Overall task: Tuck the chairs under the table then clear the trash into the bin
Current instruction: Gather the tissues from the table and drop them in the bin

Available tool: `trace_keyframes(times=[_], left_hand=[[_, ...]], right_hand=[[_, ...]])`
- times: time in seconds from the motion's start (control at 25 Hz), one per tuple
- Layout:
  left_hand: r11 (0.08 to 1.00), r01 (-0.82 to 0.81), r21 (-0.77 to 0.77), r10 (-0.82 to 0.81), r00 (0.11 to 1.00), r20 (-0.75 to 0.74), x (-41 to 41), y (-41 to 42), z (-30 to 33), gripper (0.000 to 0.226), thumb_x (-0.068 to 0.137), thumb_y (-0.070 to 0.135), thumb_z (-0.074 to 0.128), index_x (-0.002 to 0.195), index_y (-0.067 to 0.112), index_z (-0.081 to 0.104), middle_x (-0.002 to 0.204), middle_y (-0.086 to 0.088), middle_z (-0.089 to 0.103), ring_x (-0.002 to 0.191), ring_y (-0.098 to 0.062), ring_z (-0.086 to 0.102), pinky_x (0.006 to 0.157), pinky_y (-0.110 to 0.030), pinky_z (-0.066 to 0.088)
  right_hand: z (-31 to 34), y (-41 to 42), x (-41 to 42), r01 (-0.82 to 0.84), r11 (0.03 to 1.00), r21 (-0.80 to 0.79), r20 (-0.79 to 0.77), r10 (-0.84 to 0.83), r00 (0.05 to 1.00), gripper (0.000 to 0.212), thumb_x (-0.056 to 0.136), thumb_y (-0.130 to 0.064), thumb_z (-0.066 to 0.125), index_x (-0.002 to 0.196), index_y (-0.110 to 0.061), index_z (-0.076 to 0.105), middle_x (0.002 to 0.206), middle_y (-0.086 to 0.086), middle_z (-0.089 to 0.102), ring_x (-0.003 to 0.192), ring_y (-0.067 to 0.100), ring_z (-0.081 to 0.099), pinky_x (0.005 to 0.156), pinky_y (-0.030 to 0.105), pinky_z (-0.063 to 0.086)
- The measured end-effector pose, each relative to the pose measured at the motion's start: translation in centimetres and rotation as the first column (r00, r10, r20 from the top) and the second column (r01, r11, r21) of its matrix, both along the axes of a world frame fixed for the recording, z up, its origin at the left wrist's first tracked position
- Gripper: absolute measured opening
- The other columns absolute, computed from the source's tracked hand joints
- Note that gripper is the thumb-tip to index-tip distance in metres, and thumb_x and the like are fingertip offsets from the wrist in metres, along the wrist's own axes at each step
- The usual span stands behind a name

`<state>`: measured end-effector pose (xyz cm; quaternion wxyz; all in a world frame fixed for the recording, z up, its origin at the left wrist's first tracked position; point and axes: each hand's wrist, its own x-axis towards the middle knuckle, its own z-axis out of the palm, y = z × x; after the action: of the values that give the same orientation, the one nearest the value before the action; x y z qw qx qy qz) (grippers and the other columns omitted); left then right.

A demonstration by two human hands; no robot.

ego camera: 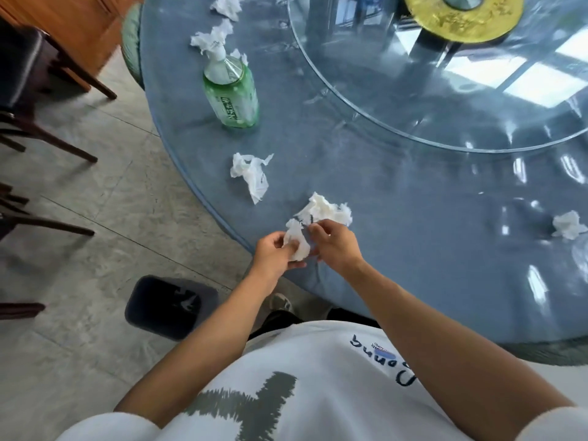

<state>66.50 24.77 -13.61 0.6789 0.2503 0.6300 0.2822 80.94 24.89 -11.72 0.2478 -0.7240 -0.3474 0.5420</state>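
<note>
My left hand (273, 253) holds a crumpled white tissue (297, 240) at the near edge of the round blue table (413, 249). My right hand (334, 243) pinches a second, larger crumpled tissue (327, 210) that lies on the table just beyond it. Another crumpled tissue (251, 175) lies farther out to the left, and one more tissue (568, 224) sits at the right. A green plastic bottle (232, 90) stands upright near the table's left edge, with more tissues (211, 38) behind it. A dark bin (171, 305) stands on the floor below my left arm.
A glass turntable (445, 90) with a gold centre (461, 17) covers the table's far right. Dark wooden chairs (28, 100) stand on the tiled floor at the left, away from the table. A wooden cabinet (79, 23) is at the top left.
</note>
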Motion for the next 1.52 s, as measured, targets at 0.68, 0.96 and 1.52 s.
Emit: trace_keyframes(times=[0.68,0.96,1.52], left_hand=[[0.977,-0.196,-0.081,0.175,0.962,-0.209,-7.1,8.0,0.2,0.023,0.097,-0.005,0.049,0.115,-0.002,0.065,0.119,-0.016,0.067,0.096,-0.035,0.068,0.060,-0.043,0.064],[0.976,0.030,-0.217,0.003,0.988,0.152,-10.8,14.1,0.2,0.030,0.103,0.037,0.052,0.113,0.013,0.066,0.101,-0.018,0.074,0.070,-0.026,0.070,0.054,-0.037,0.058],[0.992,-0.021,-0.125,0.010,0.996,-0.091,-19.1,19.2,0.3,0.008,0.098,0.014,0.060,0.104,0.017,0.064,0.102,-0.014,0.065,0.081,-0.028,0.066,0.058,-0.039,0.061]], right_hand=[[-2.1,5.2,-2.4,-0.019,0.995,0.093,0.190,0.001,0.982,0.017,0.087,-0.014,0.072,0.099,-0.025,0.076,0.088,-0.003,0.066,0.074,0.004,0.063,0.073,0.018,0.046],[0.4,11.3,-13.8,0.086,0.996,-0.002,-0.209,-0.084,0.974,0.020,0.092,0.000,0.062,0.092,-0.016,0.075,0.079,0.008,0.070,0.057,0.009,0.066,0.052,0.025,0.056],[-2.5,16.2,-15.3,-0.034,0.999,-0.002,0.398,0.032,0.917,0.025,0.093,-0.014,0.056,0.111,-0.018,0.074,0.112,0.008,0.064,0.100,0.029,0.064,0.088,0.034,0.051]])
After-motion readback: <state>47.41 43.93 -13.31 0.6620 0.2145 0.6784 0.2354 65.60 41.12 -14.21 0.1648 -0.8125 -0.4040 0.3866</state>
